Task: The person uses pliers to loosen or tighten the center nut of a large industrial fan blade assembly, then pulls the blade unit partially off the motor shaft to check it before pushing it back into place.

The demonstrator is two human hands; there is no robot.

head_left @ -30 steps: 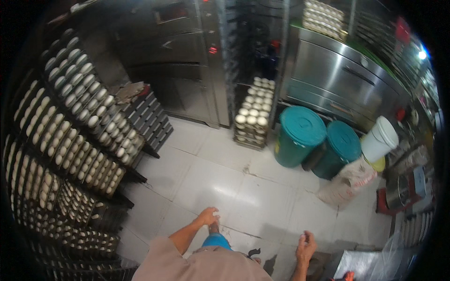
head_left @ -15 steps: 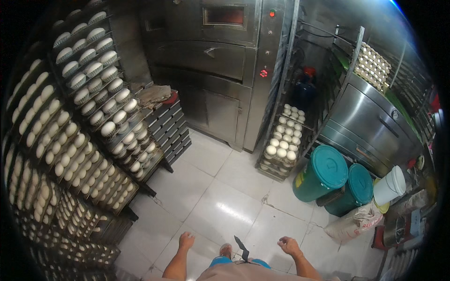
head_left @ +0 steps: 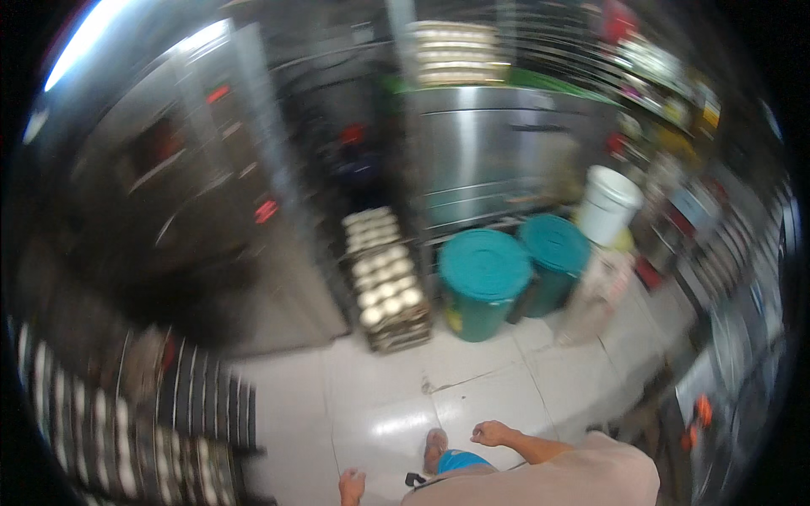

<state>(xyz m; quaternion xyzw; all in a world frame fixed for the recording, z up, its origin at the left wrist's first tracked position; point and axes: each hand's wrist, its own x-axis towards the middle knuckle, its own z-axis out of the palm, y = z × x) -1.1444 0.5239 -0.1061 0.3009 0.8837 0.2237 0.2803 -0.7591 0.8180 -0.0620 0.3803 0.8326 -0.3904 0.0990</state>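
Observation:
Both hands hang in the air over the tiled floor, touching nothing. My left hand (head_left: 352,487) is low in the picture, its fingers loosely bent and no object showing in it. My right hand (head_left: 492,433) is held out in front of my body, thumb apart from the lightly curled fingers, also holding nothing I can see. Below it is my sandalled foot (head_left: 435,447). Farther ahead, a low rack stack of white rounded pieces, possibly eggs or dough (head_left: 388,282), stands beside a green lidded bin (head_left: 483,274). The picture is smeared by motion.
A second green bin (head_left: 554,244), a white bucket (head_left: 609,207) and a sack (head_left: 597,295) line the right. Behind stands a steel cabinet (head_left: 515,160) with stacked egg trays (head_left: 456,55). Dark stacked trays (head_left: 207,392) and loaded racks (head_left: 101,430) are at lower left, near a steel oven (head_left: 169,236).
My view has swung right: the oven and loaded racks slid left, and the bins moved nearer the middle. More of the right-hand shelving shows. Both hands stay without any object showing.

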